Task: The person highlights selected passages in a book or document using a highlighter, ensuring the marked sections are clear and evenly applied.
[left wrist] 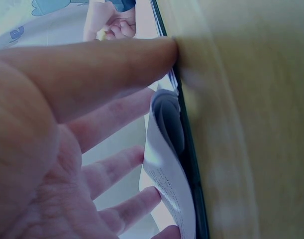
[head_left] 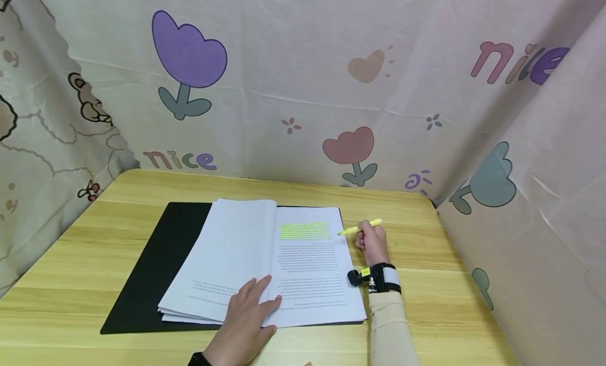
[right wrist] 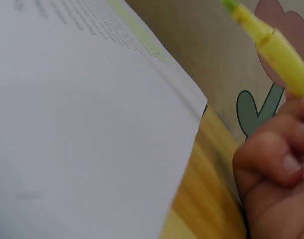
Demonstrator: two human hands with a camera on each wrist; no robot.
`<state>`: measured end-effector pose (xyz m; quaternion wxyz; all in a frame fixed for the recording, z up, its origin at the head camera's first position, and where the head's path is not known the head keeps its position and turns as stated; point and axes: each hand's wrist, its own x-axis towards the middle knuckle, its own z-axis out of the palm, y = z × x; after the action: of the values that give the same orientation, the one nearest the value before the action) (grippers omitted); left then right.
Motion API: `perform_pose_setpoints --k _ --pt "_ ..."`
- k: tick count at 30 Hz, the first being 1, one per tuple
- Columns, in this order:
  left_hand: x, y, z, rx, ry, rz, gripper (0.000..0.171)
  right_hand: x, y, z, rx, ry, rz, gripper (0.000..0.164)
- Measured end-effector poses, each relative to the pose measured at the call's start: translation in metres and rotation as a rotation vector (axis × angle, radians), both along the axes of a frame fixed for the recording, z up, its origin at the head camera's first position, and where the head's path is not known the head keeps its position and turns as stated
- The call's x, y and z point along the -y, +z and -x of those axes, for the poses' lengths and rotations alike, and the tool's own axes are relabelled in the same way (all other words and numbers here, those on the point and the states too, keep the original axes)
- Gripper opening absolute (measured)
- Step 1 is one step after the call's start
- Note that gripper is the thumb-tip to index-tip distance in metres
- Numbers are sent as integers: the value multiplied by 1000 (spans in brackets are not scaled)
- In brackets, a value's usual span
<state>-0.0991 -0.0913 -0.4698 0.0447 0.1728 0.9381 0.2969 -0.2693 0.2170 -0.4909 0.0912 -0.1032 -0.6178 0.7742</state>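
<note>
A stack of printed pages (head_left: 307,282) lies open on a black folder (head_left: 156,261). Yellow highlighting (head_left: 305,231) covers several lines near the top of the right-hand page. My right hand (head_left: 373,244) grips an uncapped yellow highlighter (head_left: 352,230) just off that page's right edge, its tip pointing left over the margin. In the right wrist view the highlighter (right wrist: 286,57) shows its green-yellow nib. My left hand (head_left: 246,318) rests with spread fingers on the lower part of the pages by the fold. The left wrist view shows its thumb (left wrist: 117,67) at the near edge of the paper.
The wooden table (head_left: 426,313) extends around the folder. A printed curtain (head_left: 284,82) hangs behind the table and along both sides. A black wrist strap with a small camera (head_left: 379,277) is on the right wrist.
</note>
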Motion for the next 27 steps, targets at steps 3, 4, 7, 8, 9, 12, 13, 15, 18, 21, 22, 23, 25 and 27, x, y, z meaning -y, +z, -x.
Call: perform_pose_setpoints --k 3,4,7,8,9,12,13,15,18,21,22,23,25,27 --pt "0 0 0 4 0 0 45 2 0 -1 -4 127 176 32" --pt "0 0 0 4 -1 1 45 4 1 -1 11 165 201 30" --pt "0 0 0 3 -3 2 45 15 2 -3 66 235 157 21" --pt "0 0 0 2 -4 3 45 18 2 -3 79 241 128 19" --pt "0 0 0 0 -4 5 45 20 2 -3 89 236 100 17" --pt "0 0 0 -3 -3 9 45 23 1 -3 94 205 28 16" --pt "0 0 0 -5 -3 11 45 23 0 -2 90 192 13 16" --pt "0 0 0 -11 -1 14 45 24 -1 -2 80 165 -26 17" --pt "0 0 -1 -16 1 21 45 26 -2 -1 64 117 -100 16" --pt "0 0 -1 -19 1 26 45 27 -3 -1 64 93 -137 15" --pt "0 0 -1 -17 1 25 45 28 -3 -2 66 98 -152 14" --pt "0 1 -1 -16 2 24 45 28 -2 -2 69 108 -165 13" --pt "-1 1 -1 -13 3 23 45 29 -2 -2 75 139 -199 12" --pt "-1 1 -1 -15 5 21 45 29 -2 -3 79 169 -255 13"
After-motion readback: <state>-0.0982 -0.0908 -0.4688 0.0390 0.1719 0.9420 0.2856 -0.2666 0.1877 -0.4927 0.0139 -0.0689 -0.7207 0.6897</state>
